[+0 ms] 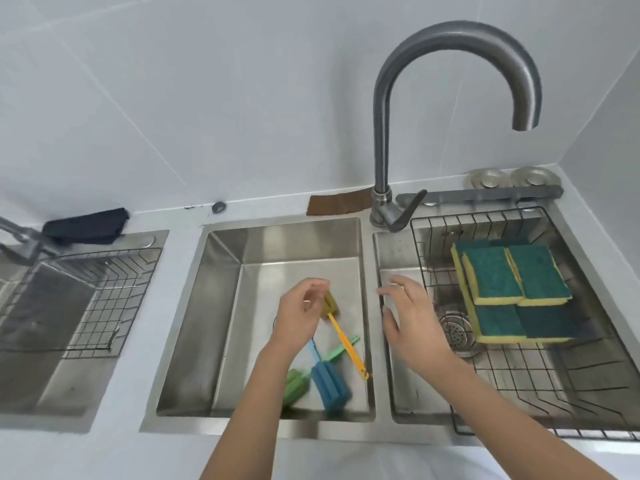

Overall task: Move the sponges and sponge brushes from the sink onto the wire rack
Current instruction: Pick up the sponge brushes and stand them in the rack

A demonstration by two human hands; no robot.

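Note:
Three sponge brushes lie in the middle sink basin (221,306): a yellow one (346,344), a blue one (329,382) and a green one (296,384), their handles crossing. My left hand (299,313) hovers over the yellow brush's sponge head, fingers curled close to it; whether it grips is unclear. My right hand (412,317) is open above the divider between the basins, holding nothing. Several green-and-yellow sponges (512,289) lie stacked on the black wire rack (519,372) over the right basin.
A tall curved faucet (381,133) rises behind the divider, its lever (405,213) pointing right. A drain strainer (457,330) shows under the rack. A second sink with a wire rack (104,289) and a dark cloth (86,225) sits to the left.

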